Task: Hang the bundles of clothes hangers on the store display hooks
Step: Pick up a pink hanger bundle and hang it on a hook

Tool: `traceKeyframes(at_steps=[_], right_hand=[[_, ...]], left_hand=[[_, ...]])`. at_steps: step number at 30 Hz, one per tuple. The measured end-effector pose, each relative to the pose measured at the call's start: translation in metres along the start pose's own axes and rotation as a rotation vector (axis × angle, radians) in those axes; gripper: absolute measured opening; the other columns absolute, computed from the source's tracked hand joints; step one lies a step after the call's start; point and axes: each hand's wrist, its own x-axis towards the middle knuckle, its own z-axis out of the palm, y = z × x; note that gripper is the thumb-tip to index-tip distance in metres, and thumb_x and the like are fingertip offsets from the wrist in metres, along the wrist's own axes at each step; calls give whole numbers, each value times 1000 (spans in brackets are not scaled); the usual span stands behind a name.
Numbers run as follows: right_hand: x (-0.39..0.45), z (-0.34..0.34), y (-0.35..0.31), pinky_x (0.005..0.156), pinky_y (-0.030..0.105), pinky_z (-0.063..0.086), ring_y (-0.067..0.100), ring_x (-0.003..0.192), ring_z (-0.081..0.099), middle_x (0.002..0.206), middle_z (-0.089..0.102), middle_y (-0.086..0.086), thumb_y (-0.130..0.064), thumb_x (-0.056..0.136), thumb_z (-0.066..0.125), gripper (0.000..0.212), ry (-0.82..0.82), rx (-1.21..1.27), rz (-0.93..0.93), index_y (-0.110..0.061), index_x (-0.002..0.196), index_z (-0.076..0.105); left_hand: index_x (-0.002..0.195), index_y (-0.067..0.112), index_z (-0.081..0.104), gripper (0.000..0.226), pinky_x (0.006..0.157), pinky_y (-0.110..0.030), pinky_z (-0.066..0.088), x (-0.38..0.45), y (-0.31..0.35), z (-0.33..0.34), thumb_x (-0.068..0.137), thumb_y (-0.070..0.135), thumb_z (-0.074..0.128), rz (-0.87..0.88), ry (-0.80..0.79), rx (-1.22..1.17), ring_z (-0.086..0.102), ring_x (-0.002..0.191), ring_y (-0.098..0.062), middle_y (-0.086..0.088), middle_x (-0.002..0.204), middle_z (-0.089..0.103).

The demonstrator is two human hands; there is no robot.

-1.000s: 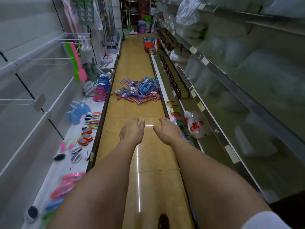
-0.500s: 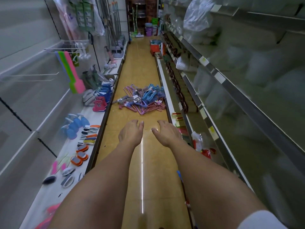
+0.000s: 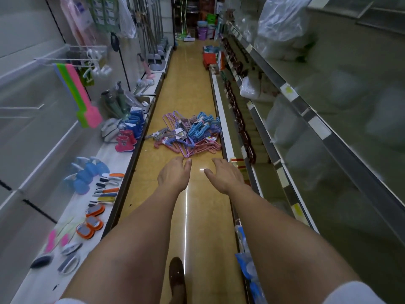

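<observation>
This is a shop: a narrow aisle with a yellow tiled floor (image 3: 192, 88) runs between long shelves. Price tags (image 3: 288, 89) line the right-hand shelf edges, small boots (image 3: 123, 143) and brushes (image 3: 107, 189) sit lower left, and wire display hooks (image 3: 65, 60) jut out upper left.

A heap of pink, blue and purple hangers (image 3: 188, 134) lies on the yellow floor (image 3: 197, 216) of the aisle. Just short of the heap, the left hand (image 3: 174, 176) and right hand (image 3: 225, 175) reach forward, fingers relaxed, holding nothing.
</observation>
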Motion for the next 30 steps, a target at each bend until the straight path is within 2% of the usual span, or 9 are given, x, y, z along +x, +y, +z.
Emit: traceKeyframes(at_steps=[7, 12, 15, 21, 26, 30], right_hand=[[124, -20, -12, 102, 40, 36, 28, 129, 42, 145, 40, 10, -45, 98, 37, 56, 34, -5, 18, -13, 143, 35], [211, -34, -24, 100, 40, 37, 27, 127, 44, 141, 44, 9, -46, 97, 37, 53, 42, 15, 55, -14, 140, 38], [256, -36, -30, 99, 40, 38, 27, 124, 45, 138, 47, 9, -46, 97, 38, 52, 44, 22, 63, -15, 139, 40], [332, -36, -31, 105, 39, 33, 27, 132, 39, 147, 38, 9, -45, 98, 37, 58, -4, -9, 54, -13, 145, 31], [408, -32, -22, 101, 42, 38, 29, 127, 43, 143, 40, 10, -46, 97, 37, 56, -16, -7, 53, -12, 141, 35], [475, -36, -11, 99, 43, 40, 29, 125, 43, 142, 40, 10, -46, 96, 38, 55, -14, 8, 12, -14, 141, 36]], left_hand=[[126, 12, 52, 44, 87, -38, 43, 131, 0, -14, 101, 41, 30, 50, 6, 18, 53, 115, -28, -9, 128, 56], [117, 13, 55, 43, 79, -37, 45, 225, -5, -21, 100, 43, 30, 48, -1, 32, 58, 102, -28, -9, 115, 61], [124, 13, 53, 43, 80, -36, 44, 269, -9, -21, 101, 42, 30, 60, -6, 34, 56, 108, -28, -8, 120, 60], [131, 13, 48, 44, 85, -37, 44, 340, -21, -19, 101, 40, 32, 43, 0, 14, 55, 113, -28, -9, 128, 57], [125, 14, 51, 40, 78, -36, 42, 407, -29, -8, 101, 40, 32, 25, 11, 36, 57, 107, -28, -8, 120, 60], [126, 16, 53, 42, 88, -41, 45, 470, -17, 5, 100, 41, 31, 32, 21, 41, 56, 111, -29, -8, 121, 61]])
